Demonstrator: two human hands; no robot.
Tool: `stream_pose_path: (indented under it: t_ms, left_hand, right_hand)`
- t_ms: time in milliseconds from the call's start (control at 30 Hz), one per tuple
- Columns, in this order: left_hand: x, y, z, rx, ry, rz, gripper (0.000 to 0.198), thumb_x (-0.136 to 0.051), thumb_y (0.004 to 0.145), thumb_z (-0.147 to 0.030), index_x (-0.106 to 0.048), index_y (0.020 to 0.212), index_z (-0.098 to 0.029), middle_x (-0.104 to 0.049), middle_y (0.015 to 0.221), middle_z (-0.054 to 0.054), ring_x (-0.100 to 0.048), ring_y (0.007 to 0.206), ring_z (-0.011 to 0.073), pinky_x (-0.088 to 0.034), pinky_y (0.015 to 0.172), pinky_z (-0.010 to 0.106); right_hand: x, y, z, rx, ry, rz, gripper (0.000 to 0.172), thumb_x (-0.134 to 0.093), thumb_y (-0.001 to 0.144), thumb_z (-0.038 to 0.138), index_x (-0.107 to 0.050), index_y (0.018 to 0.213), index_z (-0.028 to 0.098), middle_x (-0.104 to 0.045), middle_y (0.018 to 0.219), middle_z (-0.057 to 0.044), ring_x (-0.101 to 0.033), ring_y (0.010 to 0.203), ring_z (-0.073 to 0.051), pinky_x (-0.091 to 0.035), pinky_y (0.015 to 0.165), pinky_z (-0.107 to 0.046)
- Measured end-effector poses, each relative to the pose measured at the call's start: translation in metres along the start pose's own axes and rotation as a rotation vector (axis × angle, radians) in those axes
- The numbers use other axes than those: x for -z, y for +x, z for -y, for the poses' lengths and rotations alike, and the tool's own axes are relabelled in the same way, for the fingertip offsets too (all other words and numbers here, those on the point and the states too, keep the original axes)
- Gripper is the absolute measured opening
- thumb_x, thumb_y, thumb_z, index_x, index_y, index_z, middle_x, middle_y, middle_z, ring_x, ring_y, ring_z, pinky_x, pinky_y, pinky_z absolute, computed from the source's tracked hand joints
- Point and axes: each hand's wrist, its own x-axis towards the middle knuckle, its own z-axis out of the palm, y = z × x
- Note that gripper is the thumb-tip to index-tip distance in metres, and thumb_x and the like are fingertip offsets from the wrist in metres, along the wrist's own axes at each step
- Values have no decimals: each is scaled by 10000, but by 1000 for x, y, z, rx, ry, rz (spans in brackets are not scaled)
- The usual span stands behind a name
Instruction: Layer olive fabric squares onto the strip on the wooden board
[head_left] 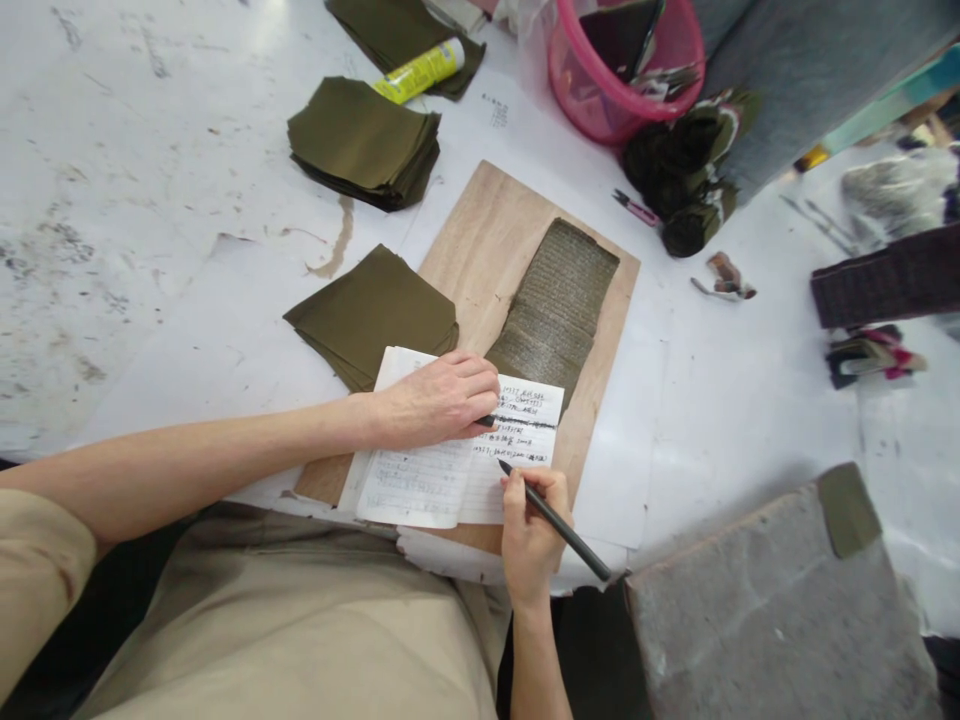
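An open notebook [420,485] with handwritten lines lies on a wooden board [469,225]. My right hand [536,525] is closed around a black pen [566,530], its tip at the right page just under the lowest written line. Across the notebook's upper middle rests my left hand [442,400], fingers curled. A short dark piece, looking like a pen cap [486,421], pokes out from under those fingers. Beyond the notebook, a dark, rough-textured strip [562,280] lies on the board. Olive fabric pieces [379,310] touch the notebook's upper left.
Stacked olive fabric pieces [360,140] and a yellow glue tube [421,70] are at the back. A pink basket [600,90] holds tools. Thread snips [636,207] lie beside dark thread spools [686,175]. A grey slab [765,600] stands at right.
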Motion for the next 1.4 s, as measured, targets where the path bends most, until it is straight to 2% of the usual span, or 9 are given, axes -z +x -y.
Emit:
stream_pose_path:
  t_ms: [367, 633, 867, 1400]
  left_hand:
    - [-1, 0, 3, -22, -15, 35, 319, -564, 933, -440, -601, 796, -154, -636, 986, 95, -545, 1057, 249, -417, 954, 401]
    - [-2, -1, 3, 2, -64, 32, 266, -603, 914, -399, -592, 802, -158, -631, 986, 86, -546, 1056, 240, -411, 957, 383]
    - [-2, -1, 4, 4, -75, 35, 266, -579, 925, -401, -594, 801, -166, -634, 981, 83, -545, 1063, 244, -409, 954, 385]
    - [-1, 0, 3, -7, -39, 36, 301, -564, 935, -421, -594, 795, -157, -635, 989, 88, -544, 1059, 245, -417, 949, 385]
  right_hand:
    - [-1, 1, -1, 41, 27, 2, 84, -580, 893, 254, -564, 834, 196, -593, 754, 25, -609, 679, -122, -482, 643, -254]
    - [-1, -1, 2, 190, 38, 25, 59, -614, 876, 202, -566, 840, 202, -606, 731, 30, -586, 651, -106, -476, 620, -236]
    - [-5, 2, 6, 141, 32, 31, 105, -620, 871, 203, -531, 814, 202, -577, 721, 37, -580, 647, -102, -470, 611, -226]
    - [-6, 2, 6, 135, 0, 61, 100, -601, 879, 204, -518, 822, 203, -572, 729, 42, -568, 634, -97, -451, 605, -222]
